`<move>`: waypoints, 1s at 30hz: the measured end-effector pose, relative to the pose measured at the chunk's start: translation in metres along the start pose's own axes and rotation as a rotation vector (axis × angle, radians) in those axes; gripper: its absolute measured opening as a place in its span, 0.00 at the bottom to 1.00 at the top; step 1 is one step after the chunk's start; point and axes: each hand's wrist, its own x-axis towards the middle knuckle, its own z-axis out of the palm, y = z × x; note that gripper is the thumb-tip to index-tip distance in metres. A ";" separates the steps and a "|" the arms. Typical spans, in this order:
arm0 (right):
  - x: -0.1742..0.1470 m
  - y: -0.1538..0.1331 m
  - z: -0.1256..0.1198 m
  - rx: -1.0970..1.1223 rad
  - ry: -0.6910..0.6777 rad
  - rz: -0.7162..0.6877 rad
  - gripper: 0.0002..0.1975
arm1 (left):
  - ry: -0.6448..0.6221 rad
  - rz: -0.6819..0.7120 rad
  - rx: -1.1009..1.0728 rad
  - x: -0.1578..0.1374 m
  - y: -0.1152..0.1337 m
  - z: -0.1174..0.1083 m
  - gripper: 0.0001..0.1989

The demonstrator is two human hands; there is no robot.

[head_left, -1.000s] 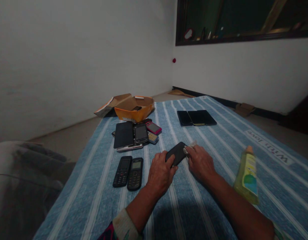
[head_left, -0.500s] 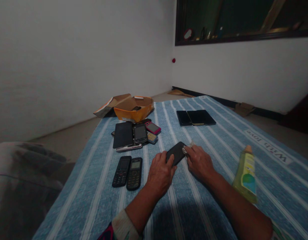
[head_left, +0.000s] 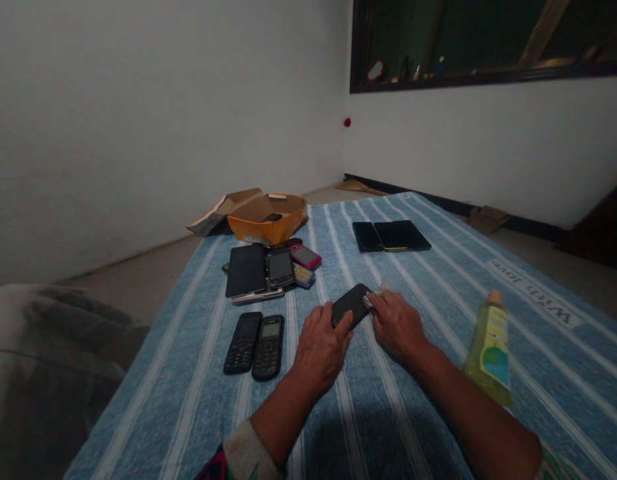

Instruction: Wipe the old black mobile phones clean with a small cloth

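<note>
A dark phone (head_left: 350, 306) lies at a slant on the blue striped cloth, its black face up. My left hand (head_left: 322, 343) grips its near left end, thumb across the top. In the fingers of my right hand (head_left: 395, 323) is a crumpled whitish tissue (head_left: 370, 298), pinched against the phone's far right corner. Left of my hands, two keypad phones, one black (head_left: 243, 343) and one with a pale screen (head_left: 269, 347), lie side by side. A bottle of yellow-green liquid (head_left: 489, 353) is to the right of my right forearm.
Beyond the keypad phones is a pile of several phones, with a black one (head_left: 245, 270) on top. Behind it stands an opened orange cardboard box (head_left: 268, 229). Several dark touchscreen phones (head_left: 392, 236) lie in a row at the back right. A whitish draped bundle (head_left: 33, 373) is at left.
My right hand and the tissue have shifted very slightly at the phone's corner. The left hand keeps its hold, and the view has moved a little.
</note>
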 end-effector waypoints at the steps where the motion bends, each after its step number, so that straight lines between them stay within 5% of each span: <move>1: 0.000 0.000 0.000 0.002 0.001 0.001 0.14 | 0.003 0.000 0.000 0.000 0.000 0.000 0.19; 30: -0.011 -0.025 -0.003 0.070 0.005 -0.146 0.17 | 0.057 -0.056 -0.194 -0.001 -0.006 0.007 0.19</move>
